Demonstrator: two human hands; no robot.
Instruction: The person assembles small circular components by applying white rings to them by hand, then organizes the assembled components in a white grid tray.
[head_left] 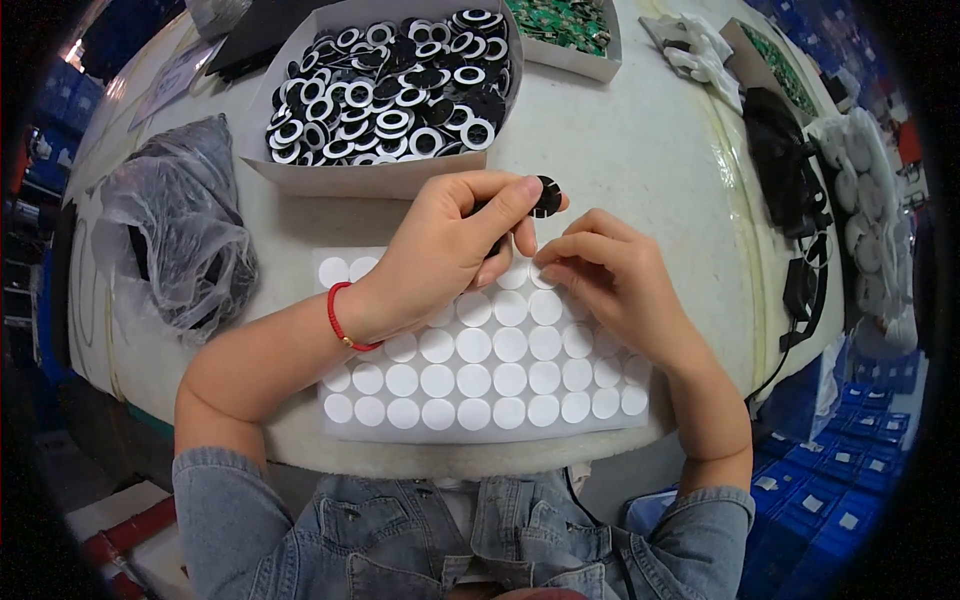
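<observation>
My left hand (455,235), with a red cord bracelet on its wrist, is closed. Between its thumb and fingers it grips a small black round plastic part (546,197). More black shows in its curled fingers, partly hidden. Just to the right, my right hand (610,275) is pinched at the edge of a white round disc (542,279) in the far row of a sheet. That white sheet (480,434) lies flat under both hands and bears rows of similar white discs (473,345). My left hand and forearm cover part of its far left rows.
Beyond my hands stands an open box (370,181) heaped with black-and-white ring parts. Another box (570,62) holds green circuit boards. A clear plastic bag (180,230) lies at left. At right are a black cabled device (800,285) and a bag of white round pieces (865,210).
</observation>
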